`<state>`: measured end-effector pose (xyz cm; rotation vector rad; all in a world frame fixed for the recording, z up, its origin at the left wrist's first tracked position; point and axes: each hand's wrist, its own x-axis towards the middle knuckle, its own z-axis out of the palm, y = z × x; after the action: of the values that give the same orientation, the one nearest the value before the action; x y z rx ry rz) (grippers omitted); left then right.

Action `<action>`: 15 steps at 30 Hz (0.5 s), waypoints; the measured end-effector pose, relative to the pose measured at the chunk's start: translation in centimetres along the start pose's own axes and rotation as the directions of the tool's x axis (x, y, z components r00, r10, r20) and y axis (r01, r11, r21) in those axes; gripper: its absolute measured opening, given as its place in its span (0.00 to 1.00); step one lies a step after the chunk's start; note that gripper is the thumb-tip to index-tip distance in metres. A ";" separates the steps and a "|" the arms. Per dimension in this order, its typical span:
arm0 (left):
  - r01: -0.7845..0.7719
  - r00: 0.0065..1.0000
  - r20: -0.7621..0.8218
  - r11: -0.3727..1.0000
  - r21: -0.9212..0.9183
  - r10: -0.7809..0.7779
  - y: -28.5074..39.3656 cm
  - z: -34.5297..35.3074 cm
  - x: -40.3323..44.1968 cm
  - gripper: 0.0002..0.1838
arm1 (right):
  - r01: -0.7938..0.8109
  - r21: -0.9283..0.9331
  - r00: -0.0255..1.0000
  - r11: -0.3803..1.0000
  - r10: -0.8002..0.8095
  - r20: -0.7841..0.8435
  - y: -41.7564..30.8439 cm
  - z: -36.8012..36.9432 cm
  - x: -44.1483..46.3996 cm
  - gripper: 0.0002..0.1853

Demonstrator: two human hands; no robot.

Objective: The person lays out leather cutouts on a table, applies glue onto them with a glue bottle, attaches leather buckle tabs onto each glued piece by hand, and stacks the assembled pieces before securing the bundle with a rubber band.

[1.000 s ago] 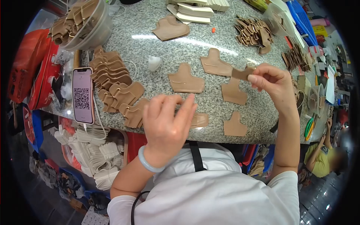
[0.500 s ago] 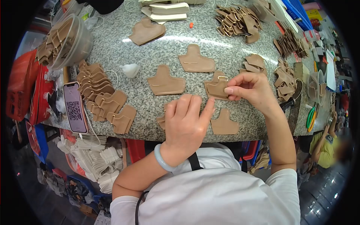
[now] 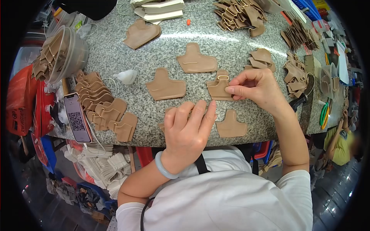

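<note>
As the head camera looks down on the stone tabletop (image 3: pixel 263 122), the right hand (image 3: pixel 256 90) has its thumb and forefinger closed on the right edge of a small brown piece (image 3: pixel 219 91) with a gold ring (image 3: pixel 223 77) at its top. That small piece lies over a larger brown piece (image 3: pixel 222 72), whose rounded tab shows above the ring, to the right of the table's middle. A second ago the small piece was held up near that tab; now it sits down on it, so the two appear to be at the stage of being lined up as layers. The left hand (image 3: pixel 189 127) has come close to them, fingers loosely apart, one fingertip at or just beside their lower edge; whether it touches, or pinches anything under the palm, I cannot tell. It partly covers another brown piece (image 3: pixel 167 116).

Two slit pieces, an upper one (image 3: pixel 196 59) and a left one (image 3: pixel 165 84), lie nearby, with a plain piece (image 3: pixel 232 125) below.

As for writing, the phone (image 3: pixel 78 117) shows a square code with lettering too small to read. The red bag (image 3: pixel 18 102) bears dark marks, not legible. No brand can be made out.
</note>
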<state>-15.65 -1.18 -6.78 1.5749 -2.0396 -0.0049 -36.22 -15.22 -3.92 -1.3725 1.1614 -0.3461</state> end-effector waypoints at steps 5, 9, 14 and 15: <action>-0.084 0.995 0.056 0.994 0.062 0.081 -0.1 -0.1 0.2 0.23 | 0.013 -0.012 1.000 1.000 -0.013 -0.012 0.0 0.2 -0.1 0.09; -0.087 0.994 0.078 0.994 0.059 0.082 -0.2 0.2 0.3 0.25 | 0.005 -0.025 1.000 1.000 -0.006 -0.027 0.0 0.2 -0.2 0.09; -0.077 0.991 0.112 0.995 0.071 0.069 -0.1 0.2 0.4 0.25 | 0.001 -0.037 0.999 0.999 -0.002 -0.038 -0.1 0.4 -0.2 0.10; -0.077 0.991 0.114 0.995 0.069 0.069 -0.1 0.2 0.4 0.25 | 0.000 -0.036 0.999 0.999 -0.001 -0.043 0.0 0.4 -0.3 0.10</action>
<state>-15.74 -1.65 -6.74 1.5744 -2.2059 0.0102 -36.01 -14.80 -3.84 -1.4025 1.2078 -0.3581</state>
